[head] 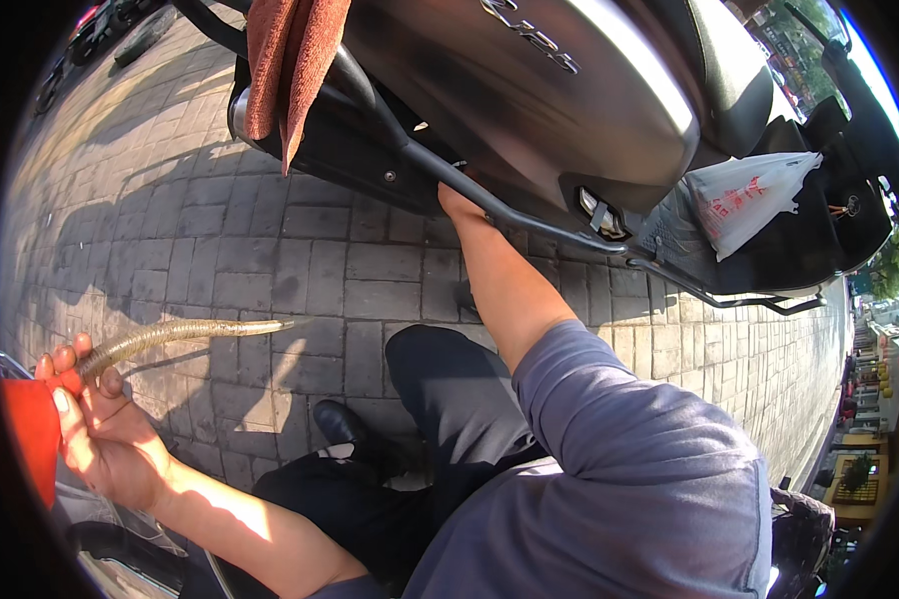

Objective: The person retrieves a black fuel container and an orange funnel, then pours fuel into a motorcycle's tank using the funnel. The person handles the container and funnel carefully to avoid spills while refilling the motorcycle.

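Observation:
At the left edge, my left hand (105, 427) holds the neck of a red plastic funnel (30, 438). From its fingers a ridged, flexible spout (187, 331) points right over the paving, with a narrow pale tip. My right arm reaches up to a parked motor scooter (524, 97). Only the wrist and the heel of my right hand (461, 201) show, by a black tubular bar (434, 165); its fingers are hidden behind the bar and the scooter's lower side. A reddish-brown cloth (292, 67) hangs over the bar to the upper left.
A white plastic bag (749, 195) with red print lies on the scooter's footboard, and keys (846, 207) hang near its front. Beneath me is grey brick paving (382, 269). A tyre (144, 37) lies at the upper left. A clear container (97, 517) is partly visible at the lower left.

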Action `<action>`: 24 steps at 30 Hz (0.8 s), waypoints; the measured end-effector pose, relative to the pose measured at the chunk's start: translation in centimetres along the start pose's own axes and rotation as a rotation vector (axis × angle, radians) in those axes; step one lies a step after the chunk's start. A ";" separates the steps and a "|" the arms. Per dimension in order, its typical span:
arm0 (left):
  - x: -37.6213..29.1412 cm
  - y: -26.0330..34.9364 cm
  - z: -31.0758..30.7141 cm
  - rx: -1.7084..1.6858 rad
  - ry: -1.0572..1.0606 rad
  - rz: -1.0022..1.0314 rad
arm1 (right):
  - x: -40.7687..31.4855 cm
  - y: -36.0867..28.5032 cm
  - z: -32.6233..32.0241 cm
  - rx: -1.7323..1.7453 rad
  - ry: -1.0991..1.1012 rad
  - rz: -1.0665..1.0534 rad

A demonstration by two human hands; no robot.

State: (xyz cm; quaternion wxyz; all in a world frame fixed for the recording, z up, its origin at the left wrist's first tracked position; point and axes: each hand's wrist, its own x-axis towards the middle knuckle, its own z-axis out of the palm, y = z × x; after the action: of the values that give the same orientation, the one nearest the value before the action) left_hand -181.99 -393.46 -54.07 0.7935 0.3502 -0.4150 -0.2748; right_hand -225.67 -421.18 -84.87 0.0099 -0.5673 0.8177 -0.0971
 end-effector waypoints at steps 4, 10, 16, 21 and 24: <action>-0.1 0.0 0.2 0.042 0.022 -0.003 | -0.2 0.6 1.2 0.221 0.257 -0.103; 0.1 -0.2 0.6 0.008 -0.042 -0.011 | -2.1 -0.5 -0.9 0.402 0.342 -0.097; 0.1 -0.2 0.7 -0.043 -0.075 -0.018 | -2.7 -0.4 -4.0 0.519 0.181 -0.165; 0.4 -0.5 0.7 -0.028 -0.121 -0.011 | -9.3 -0.1 -10.1 0.414 0.319 -0.450; 0.7 -0.8 0.7 -0.014 -0.083 -0.020 | -13.9 3.1 -14.1 0.494 0.223 -0.537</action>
State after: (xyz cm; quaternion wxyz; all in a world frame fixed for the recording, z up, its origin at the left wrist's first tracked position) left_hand -182.35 -394.72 -54.06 0.7753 0.3372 -0.4419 -0.3000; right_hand -225.39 -405.15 -72.83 0.0316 -0.7276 0.5881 -0.3517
